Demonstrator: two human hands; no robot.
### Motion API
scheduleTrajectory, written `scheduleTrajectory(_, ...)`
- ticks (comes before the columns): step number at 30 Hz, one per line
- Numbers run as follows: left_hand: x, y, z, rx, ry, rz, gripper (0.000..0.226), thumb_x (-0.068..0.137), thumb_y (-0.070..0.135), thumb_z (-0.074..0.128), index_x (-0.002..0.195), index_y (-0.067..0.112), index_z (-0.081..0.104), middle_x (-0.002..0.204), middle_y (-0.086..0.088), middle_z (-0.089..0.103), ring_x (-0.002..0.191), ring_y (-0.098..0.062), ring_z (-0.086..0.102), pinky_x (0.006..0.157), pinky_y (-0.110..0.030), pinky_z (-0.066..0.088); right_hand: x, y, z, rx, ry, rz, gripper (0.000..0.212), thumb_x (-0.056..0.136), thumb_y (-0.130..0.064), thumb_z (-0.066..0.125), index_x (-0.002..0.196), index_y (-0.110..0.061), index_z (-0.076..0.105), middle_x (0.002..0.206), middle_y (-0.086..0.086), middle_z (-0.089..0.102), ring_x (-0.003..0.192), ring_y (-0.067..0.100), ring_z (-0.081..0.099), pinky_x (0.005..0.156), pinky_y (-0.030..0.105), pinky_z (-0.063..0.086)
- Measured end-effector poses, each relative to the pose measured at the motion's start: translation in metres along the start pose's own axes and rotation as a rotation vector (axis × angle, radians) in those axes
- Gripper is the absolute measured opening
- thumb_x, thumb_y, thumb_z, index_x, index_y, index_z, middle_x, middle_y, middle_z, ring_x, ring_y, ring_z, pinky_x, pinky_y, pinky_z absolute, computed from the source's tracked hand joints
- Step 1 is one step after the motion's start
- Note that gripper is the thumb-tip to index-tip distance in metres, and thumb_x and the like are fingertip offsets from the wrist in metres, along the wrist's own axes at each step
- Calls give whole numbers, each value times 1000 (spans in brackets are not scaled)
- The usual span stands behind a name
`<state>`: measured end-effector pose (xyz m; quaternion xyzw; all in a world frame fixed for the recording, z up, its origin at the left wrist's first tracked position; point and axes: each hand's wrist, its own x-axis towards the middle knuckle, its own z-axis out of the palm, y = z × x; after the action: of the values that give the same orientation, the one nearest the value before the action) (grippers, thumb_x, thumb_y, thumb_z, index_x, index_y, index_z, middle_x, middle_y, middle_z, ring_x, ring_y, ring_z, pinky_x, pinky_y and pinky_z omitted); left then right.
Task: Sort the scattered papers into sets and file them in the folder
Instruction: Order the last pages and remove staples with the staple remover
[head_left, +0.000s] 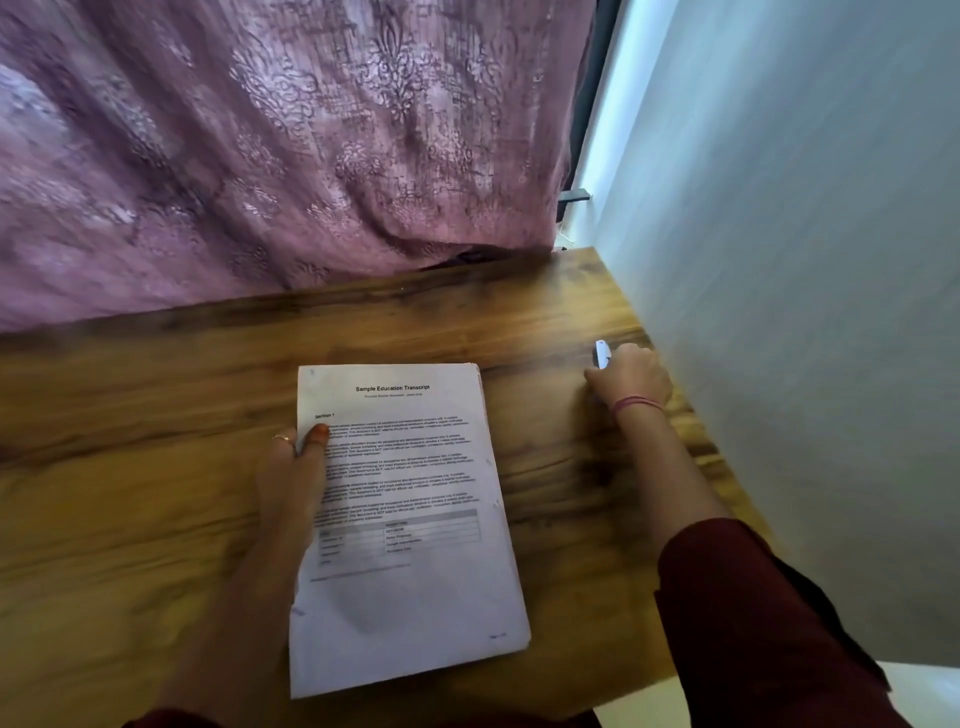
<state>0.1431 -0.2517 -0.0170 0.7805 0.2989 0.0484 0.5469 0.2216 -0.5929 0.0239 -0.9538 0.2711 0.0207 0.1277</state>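
Note:
A stack of printed white papers (415, 519), its top sheet headed "Sample Education Transcript", lies on the wooden table (130, 467) in front of me. My left hand (291, 483) grips the stack's left edge, thumb on top of the text. My right hand (631, 379) is at the table's right side, fingers curled round a small white object (601, 353) that looks like a stapler; most of it is hidden by the hand. No folder is in view.
A mauve patterned curtain (285, 145) hangs behind the table's far edge. A pale wall (805, 312) runs close along the table's right edge, beside my right hand. Bare wood shows left of the stack.

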Motion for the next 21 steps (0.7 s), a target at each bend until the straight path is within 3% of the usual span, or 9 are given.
scheduleTrajectory(2,2,0,-7,-10,1,8,15,97,32,57,97,18,61,96,-6,66,84,-22,61,69,-33,46,-12,-10,-4,178,-135,12,25,79,-30,66,83,-7,71,84,13,69,90,33,67,71,33,50)
scheduleTrajectory(4,4,0,-16,-26,2,-2,13,96,33,57,93,21,60,94,-3,66,81,-20,61,69,-35,49,-28,-25,-2,413,-240,-9,23,80,-28,65,67,-11,73,73,9,70,75,26,68,71,33,55)
scheduleTrajectory(7,6,-3,-37,-57,27,-18,17,96,33,57,83,22,57,87,1,65,79,-17,60,66,-32,49,-60,-55,8,774,-298,-49,20,85,-24,66,86,-7,76,74,2,71,68,12,65,67,24,56)
scheduleTrajectory(11,12,-8,-79,-78,68,-19,17,96,29,59,86,17,62,86,-2,67,75,-14,61,60,-28,47,-109,-105,16,1052,-283,-188,24,86,-23,70,108,-14,65,95,-2,69,81,5,65,59,10,51)
scheduleTrajectory(15,23,-16,-125,-97,73,-41,19,97,25,58,89,8,62,94,-14,69,89,-31,65,80,-47,56,-156,-155,27,1185,-468,-340,26,86,-19,71,110,-17,63,103,0,71,94,15,68,78,22,57)
scheduleTrajectory(18,31,-25,-156,-113,45,-53,19,97,23,57,91,6,62,94,-15,69,89,-33,66,81,-48,56,-189,-193,42,1363,-716,-324,27,88,-13,67,114,-10,62,108,8,72,104,23,67,90,32,54)
scheduleTrajectory(21,39,-35,-183,-107,40,-65,21,97,24,57,80,12,56,83,-8,66,82,-28,62,72,-42,53,-218,-227,61,1502,-886,-299,16,92,-10,61,108,-9,62,103,9,73,96,20,70,78,26,56)
